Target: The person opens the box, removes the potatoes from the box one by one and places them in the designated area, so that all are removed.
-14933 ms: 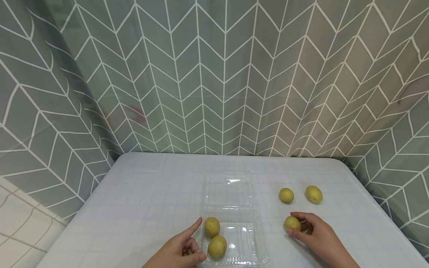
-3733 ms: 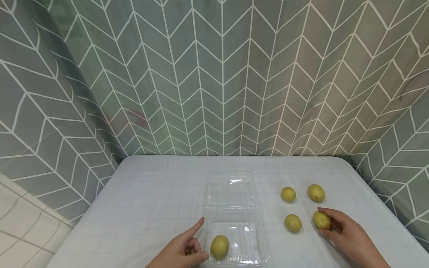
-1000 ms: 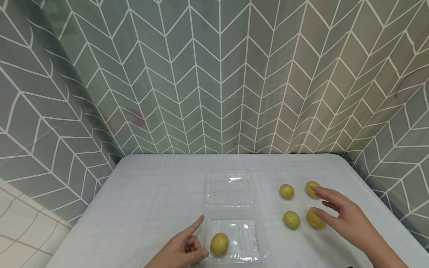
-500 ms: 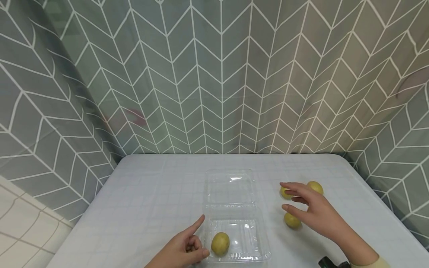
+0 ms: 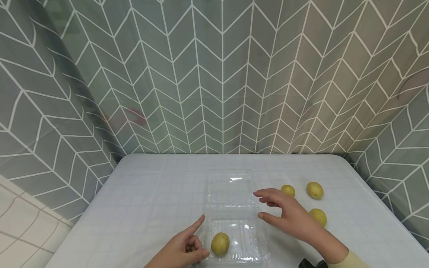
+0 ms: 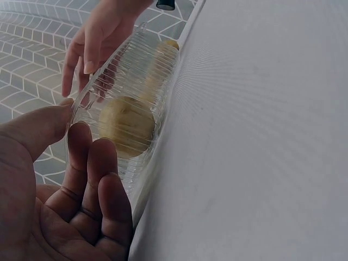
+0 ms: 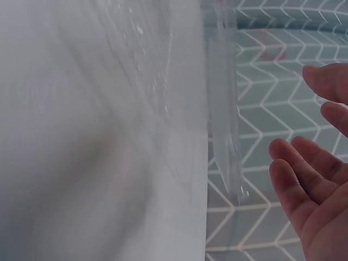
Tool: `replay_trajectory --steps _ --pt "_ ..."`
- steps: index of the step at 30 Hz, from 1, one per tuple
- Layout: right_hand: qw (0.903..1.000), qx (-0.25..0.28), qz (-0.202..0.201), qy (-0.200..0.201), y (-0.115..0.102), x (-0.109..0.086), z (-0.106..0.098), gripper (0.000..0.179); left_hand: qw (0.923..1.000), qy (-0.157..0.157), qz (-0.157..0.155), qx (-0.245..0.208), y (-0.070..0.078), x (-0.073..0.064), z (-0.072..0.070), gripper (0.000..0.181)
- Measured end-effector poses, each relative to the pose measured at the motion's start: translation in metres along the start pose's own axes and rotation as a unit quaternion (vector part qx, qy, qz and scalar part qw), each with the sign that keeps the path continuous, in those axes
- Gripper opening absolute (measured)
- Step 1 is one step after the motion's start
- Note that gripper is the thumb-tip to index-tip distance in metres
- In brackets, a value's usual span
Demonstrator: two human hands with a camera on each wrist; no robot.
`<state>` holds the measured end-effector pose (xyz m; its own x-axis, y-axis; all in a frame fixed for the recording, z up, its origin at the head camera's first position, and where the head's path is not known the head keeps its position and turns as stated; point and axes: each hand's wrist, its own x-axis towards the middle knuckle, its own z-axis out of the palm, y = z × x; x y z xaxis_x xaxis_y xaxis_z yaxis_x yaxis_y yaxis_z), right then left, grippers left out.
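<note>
A clear plastic clamshell container [image 5: 246, 238] lies open on the table, its lid [image 5: 229, 190] folded back. One potato [image 5: 220, 244] sits in its left part, also seen through the ribbed wall in the left wrist view. My left hand [image 5: 182, 247] is at the container's left edge; in the left wrist view its thumb and curled fingers [image 6: 103, 157] pinch the rim. My right hand [image 5: 291, 217] hovers right of the container, fingers apart, holding nothing. Beyond it lie a small potato [image 5: 287, 190], a larger potato [image 5: 315, 190] and another potato [image 5: 318, 216].
A white cloth covers the table [image 5: 151, 197]. Patterned grey curtains [image 5: 221, 74] hang behind it and at both sides. A dark device [image 5: 311, 263] shows below the right forearm, next to a pale yellow sleeve [image 5: 348, 260].
Of two potatoes in the container, one is gone from it. A potato held on the right was set down; my empty right hand then swung left, hiding the front-left potato. My left hand stays put.
</note>
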<state>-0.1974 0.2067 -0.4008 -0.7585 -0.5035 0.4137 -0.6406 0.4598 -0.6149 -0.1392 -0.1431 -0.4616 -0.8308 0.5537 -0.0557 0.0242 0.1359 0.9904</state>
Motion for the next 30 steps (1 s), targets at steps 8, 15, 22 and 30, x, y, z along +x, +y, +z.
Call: replay_trajectory --steps 8,15,22,30 --pt "0.9982 0.037 -0.019 -0.043 -0.006 0.007 0.024 0.046 0.9999 0.001 -0.012 -0.003 -0.001 0.001 0.001 0.084" --pt "0.9928 0.076 -0.03 -0.088 -0.014 0.014 0.044 0.045 0.9999 0.001 -0.008 -0.006 -0.001 0.001 0.001 0.083" --pt "0.9863 0.076 -0.053 -0.137 -0.021 0.018 0.061 0.041 0.9998 -0.004 -0.013 -0.016 0.0 0.001 0.0 0.083" --pt "0.9773 0.056 -0.081 -0.187 -0.024 0.021 0.069 0.037 0.9995 -0.004 -0.022 -0.021 0.0 0.001 0.0 0.082"
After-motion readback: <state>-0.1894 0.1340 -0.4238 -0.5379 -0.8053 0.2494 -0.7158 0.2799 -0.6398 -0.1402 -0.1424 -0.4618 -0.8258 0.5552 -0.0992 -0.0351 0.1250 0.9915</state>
